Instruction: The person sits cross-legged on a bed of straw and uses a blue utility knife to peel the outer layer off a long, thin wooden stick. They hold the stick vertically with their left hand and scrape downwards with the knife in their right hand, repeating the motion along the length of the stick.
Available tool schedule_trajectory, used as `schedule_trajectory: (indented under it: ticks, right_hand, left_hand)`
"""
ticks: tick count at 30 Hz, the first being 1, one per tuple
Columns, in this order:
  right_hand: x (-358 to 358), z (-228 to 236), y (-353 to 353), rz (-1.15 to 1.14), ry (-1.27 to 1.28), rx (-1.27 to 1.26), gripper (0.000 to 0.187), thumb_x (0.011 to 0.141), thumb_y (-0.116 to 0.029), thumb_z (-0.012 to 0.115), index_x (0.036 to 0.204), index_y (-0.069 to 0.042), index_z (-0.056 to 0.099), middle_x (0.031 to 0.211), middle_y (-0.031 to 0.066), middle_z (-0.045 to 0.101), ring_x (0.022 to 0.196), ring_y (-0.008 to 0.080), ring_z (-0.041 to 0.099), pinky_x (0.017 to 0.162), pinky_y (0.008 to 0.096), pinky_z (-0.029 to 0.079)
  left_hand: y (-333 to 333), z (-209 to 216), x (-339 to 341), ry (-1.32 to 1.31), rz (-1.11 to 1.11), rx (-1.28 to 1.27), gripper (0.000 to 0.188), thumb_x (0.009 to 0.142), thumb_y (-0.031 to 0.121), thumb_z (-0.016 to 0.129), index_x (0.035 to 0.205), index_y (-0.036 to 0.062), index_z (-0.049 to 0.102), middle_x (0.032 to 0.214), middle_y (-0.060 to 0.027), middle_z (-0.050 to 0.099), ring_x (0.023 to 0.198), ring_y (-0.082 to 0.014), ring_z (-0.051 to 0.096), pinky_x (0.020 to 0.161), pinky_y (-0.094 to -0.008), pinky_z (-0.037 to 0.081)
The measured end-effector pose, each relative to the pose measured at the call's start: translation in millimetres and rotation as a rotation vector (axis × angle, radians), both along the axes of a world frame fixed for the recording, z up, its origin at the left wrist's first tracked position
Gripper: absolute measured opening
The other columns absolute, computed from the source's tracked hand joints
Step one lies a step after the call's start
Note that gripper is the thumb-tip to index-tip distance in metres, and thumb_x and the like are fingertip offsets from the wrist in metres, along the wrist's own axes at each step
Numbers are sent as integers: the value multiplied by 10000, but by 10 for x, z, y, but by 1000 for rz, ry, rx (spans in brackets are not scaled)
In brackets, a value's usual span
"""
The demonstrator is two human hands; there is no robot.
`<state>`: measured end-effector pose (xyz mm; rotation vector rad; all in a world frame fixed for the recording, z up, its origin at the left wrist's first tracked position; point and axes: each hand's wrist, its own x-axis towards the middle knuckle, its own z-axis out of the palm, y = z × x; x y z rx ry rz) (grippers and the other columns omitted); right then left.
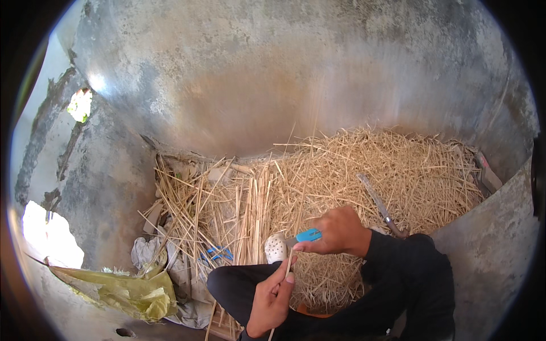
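Bare concrete corner, walls grey and stained, a small gap in the left wall [80, 104] letting in daylight. Floor heaped with pale straw [364, 170], loose on the right, longer straight stalks [244, 210] laid roughly side by side toward the left. A person sits low among it, dark sleeves and trousers, one knee drawn up in front. Right hand [338, 232] closed around a blue-handled knife [307, 235], its short blade pointing left toward the stick. Left hand [272, 298] pinches a thin stick [289, 264] between thumb and fingers, holding it nearly upright, its top end meeting the blade just below the right hand. A white perforated clog [276, 248] sits beside the blade, against the straw. A long curved sickle [380, 206] lies on the heap behind the right wrist. At lower left, crumpled yellow-green sacking [122, 290] and grey cloth [149, 251], well apart from both hands.
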<state>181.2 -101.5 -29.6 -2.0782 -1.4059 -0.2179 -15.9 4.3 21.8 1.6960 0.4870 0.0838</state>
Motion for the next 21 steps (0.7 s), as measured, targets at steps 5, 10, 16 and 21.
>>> schedule_trajectory:
  ticks: [5, 10, 16, 21]
  right_hand:
    - [383, -139, -74, -190, 109, -124, 767, 768, -776, 453, 509, -70, 604, 423, 125, 507, 413, 283, 569, 412, 384, 442]
    - [470, -90, 33, -179, 95, -56, 817, 765, -809, 404, 533, -57, 624, 418, 120, 503, 407, 276, 559, 408, 381, 433]
    - [165, -43, 6, -40, 68, -76, 872, 741, -850, 354, 600, -53, 677, 456, 118, 531, 395, 261, 542, 401, 397, 414]
    - [608, -64, -52, -263, 162, -167, 879, 735, -856, 352, 597, -48, 670, 441, 110, 521, 406, 263, 550, 405, 387, 422]
  left_hand:
    - [-50, -5, 58, -10, -23, -50, 393, 977, 92, 473, 1352, -22, 440, 669, 95, 370, 586, 11, 273, 501, -169, 208]
    - [25, -45, -8, -6, -17, -67, 397, 975, 85, 475, 1357, -17, 435, 669, 98, 364, 580, 13, 273, 501, -165, 202]
    - [10, -76, 2, -32, -12, -172, 397, 978, 86, 465, 1360, -15, 430, 655, 100, 350, 576, 13, 262, 498, -169, 200]
    - [27, -37, 8, 30, -79, -46, 391, 980, 89, 459, 1356, -16, 435, 660, 101, 360, 580, 15, 272, 502, -167, 205]
